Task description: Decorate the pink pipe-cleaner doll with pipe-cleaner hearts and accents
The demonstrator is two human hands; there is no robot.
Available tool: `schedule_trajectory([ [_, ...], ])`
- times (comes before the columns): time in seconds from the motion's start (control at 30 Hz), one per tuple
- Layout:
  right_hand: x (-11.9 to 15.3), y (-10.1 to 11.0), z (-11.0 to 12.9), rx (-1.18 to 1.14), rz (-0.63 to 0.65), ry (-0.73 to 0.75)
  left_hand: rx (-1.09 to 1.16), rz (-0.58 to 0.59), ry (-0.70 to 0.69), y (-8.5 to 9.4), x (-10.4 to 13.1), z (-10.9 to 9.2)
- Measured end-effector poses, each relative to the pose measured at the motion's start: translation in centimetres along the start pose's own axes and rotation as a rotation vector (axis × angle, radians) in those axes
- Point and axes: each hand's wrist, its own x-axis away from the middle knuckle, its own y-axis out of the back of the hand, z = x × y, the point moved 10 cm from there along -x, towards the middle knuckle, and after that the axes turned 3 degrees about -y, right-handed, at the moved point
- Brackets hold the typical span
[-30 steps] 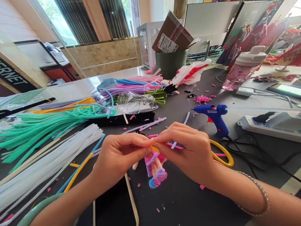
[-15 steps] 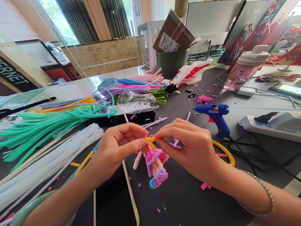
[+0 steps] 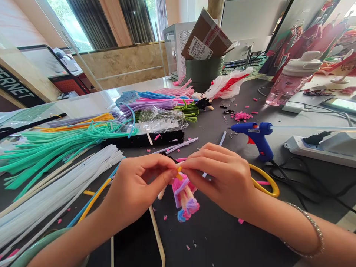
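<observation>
Between my two hands, over the dark table, is a short piece of yellow pipe cleaner (image 3: 179, 172). My left hand (image 3: 144, 181) pinches its left side with thumb and fingertips. The right end is pinched by my right hand (image 3: 219, 178), whose fingertips almost touch the left ones. Just below lies a small pipe-cleaner doll (image 3: 185, 191) with a pink and purple skirt, pale legs and purple, pink and blue feet. Its upper part is hidden behind my fingers, so I cannot tell whether the yellow piece touches it.
A blue glue gun (image 3: 254, 135) stands at right, near a white power strip (image 3: 322, 150). Bundles of green (image 3: 50, 144) and white pipe cleaners (image 3: 69, 189) spread at left. A pink bottle (image 3: 294, 79) and a dark green bin (image 3: 204, 72) stand behind. Pink scraps (image 3: 241, 116) are scattered about.
The left hand has shifted slightly right and its fingers have turned inward. My fingertips are closer together, and less of the yellow pipe cleaner shows between them.
</observation>
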Motion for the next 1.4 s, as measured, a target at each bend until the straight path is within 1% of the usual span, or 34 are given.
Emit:
schedule_trajectory([
  [0.2, 0.2, -0.4, -0.1, -0.006, 0.046, -0.003, -0.294, 0.009, -0.249, -0.2, 0.7, -2.3],
  [0.33, 0.2, -0.6, -0.2, 0.006, 0.046, -0.025, -0.372, 0.020, -0.303, -0.6, 0.9, -2.8],
  [0.47, 0.4, -0.6, -0.3, 0.009, 0.020, -0.063, -0.379, 0.021, -0.282, -0.8, 0.9, -2.6],
  [0.6, 0.6, -0.8, -0.9, -0.014, 0.019, -0.131, -0.340, -0.008, -0.208, -0.7, 0.8, -1.9],
  [0.8, 0.7, -1.4, -1.7, -0.010, 0.070, -0.243, -0.270, -0.032, -0.107, -0.6, 0.8, -0.5],
  [1.0, 0.7, -1.6, -2.2, -0.034, 0.120, -0.347, -0.297, -0.050, -0.129, -0.6, 0.8, -0.7],
  [1.27, 1.7, -2.6, -4.0, -0.193, 0.164, -0.535, -0.365, -0.070, -0.183, -1.1, 1.1, -1.2],
  [1.33, 1.8, -2.7, -4.4, -0.221, 0.175, -0.579, -0.332, -0.067, -0.166, -1.2, 1.1, -1.0],
  [1.4, 1.8, -2.8, -4.6, -0.259, 0.192, -0.612, -0.268, -0.059, -0.113, -1.1, 0.9, -0.4],
])
